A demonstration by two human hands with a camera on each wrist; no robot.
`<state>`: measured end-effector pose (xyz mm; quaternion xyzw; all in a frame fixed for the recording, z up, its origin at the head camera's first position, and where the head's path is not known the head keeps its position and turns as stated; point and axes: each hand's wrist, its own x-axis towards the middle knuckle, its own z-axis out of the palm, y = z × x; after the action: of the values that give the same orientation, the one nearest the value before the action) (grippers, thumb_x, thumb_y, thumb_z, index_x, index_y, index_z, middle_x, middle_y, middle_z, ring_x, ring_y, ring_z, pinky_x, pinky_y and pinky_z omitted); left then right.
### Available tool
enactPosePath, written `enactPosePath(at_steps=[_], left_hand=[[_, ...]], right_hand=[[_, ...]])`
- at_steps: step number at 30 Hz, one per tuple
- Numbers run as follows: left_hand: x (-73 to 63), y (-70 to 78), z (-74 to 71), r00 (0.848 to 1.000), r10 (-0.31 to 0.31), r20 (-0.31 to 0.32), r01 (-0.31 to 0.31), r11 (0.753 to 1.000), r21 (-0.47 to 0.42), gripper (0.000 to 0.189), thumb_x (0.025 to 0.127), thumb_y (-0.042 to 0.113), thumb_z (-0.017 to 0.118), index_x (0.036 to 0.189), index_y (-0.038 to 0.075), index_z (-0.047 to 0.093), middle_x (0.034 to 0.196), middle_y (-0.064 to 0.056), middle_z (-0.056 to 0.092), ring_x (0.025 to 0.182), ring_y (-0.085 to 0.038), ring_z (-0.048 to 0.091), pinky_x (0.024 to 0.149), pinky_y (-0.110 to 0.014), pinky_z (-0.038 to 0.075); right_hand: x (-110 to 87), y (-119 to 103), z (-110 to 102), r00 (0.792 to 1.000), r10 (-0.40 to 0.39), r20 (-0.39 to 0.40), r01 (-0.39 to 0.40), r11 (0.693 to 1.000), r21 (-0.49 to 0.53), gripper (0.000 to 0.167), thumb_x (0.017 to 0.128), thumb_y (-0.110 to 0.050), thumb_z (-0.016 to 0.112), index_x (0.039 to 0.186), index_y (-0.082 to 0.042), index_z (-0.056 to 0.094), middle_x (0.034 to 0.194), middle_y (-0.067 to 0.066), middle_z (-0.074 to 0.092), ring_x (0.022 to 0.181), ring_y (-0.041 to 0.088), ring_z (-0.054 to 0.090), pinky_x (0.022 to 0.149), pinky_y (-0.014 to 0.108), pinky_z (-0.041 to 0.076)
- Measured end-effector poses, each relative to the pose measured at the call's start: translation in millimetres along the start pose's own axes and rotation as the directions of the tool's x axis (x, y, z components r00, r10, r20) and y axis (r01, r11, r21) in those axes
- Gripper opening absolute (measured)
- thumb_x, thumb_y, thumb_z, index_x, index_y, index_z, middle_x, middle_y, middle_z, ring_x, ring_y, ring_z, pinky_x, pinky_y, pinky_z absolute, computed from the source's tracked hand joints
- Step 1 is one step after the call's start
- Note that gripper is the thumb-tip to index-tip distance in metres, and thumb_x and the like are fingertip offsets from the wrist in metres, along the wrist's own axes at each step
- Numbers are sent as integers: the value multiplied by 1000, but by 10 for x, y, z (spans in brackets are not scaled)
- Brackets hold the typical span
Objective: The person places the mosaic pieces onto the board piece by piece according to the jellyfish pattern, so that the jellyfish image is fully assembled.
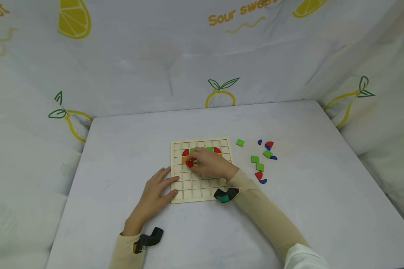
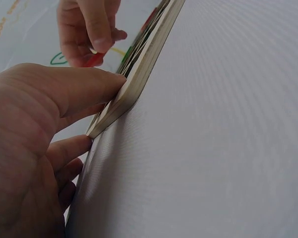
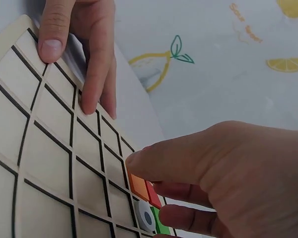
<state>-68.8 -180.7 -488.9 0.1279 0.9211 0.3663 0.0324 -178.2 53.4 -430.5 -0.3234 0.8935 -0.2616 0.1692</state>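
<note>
A pale wooden grid board (image 1: pixel 187 194) lies on the table. My right hand (image 1: pixel 210 164) reaches over its upper left part, pinching a red quarter-circle tile (image 1: pixel 189 164) between thumb and fingers; the left wrist view also shows this red tile (image 2: pixel 93 60). Just beyond it in the grid sit an orange square (image 1: pixel 184 159), a red corner tile (image 1: pixel 186 152) and a green tile (image 1: pixel 192 150). The right wrist view shows a white ring tile (image 3: pixel 145 216) by the fingers. My left hand (image 1: pixel 155 194) rests on the board's left edge, fingers spread, thumb at the lower corner.
Right of the board lie loose tiles: several green squares (image 1: pixel 254 159), red quarter-circles (image 1: pixel 259 175) and several blue half-circles (image 1: pixel 273 157). A white cloth (image 1: pixel 138 149) covers the table. Behind it hangs a curtain (image 1: pixel 138 74) with lemon prints.
</note>
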Motion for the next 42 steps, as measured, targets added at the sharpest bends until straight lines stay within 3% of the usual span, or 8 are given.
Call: enactPosePath(at_steps=[4,19,29,37,42], left_hand=[[-1,1,-10,1000,14,-7,-14,1000,-2,42,92,23,73,134,16,67,162,-13,40,154,-38,26,119,-66,22],[-3,-9,-1,1000,1,0,-1,1000,5,44,92,23,73,135,18,66,163,-10,39,155,-37,24,119,-66,21],[-1,-7,2,1000,-6,6,6,1000,3,43,92,23,73,135,18,66,163,-10,38,156,-36,24,120,-65,21],[-7,-6,-5,1000,-7,8,7,1000,1,43,93,23,73,135,19,66,163,-10,39,156,-36,24,120,-64,21],[-5,-5,-4,1000,-4,8,4,1000,3,44,93,23,73,135,18,66,163,-10,38,156,-36,23,120,-64,21]], right_hand=[[62,-38,81,999,-32,0,32,998,-50,26,95,-20,70,120,-13,70,103,-1,63,88,14,54,78,26,51],[118,-54,200,1000,14,3,-13,983,-182,37,94,-30,71,128,-18,67,111,-2,66,99,15,57,83,28,55],[105,-29,196,1000,-14,-20,10,981,-195,35,94,-26,71,128,-18,68,111,-1,65,101,15,58,86,29,55],[97,-10,211,998,-46,-38,40,989,-140,28,95,-25,70,123,-22,71,99,-2,59,87,13,51,71,25,48],[98,-3,211,998,-55,-42,47,985,-165,29,95,-23,69,124,-20,70,102,-2,60,90,14,52,75,26,49]])
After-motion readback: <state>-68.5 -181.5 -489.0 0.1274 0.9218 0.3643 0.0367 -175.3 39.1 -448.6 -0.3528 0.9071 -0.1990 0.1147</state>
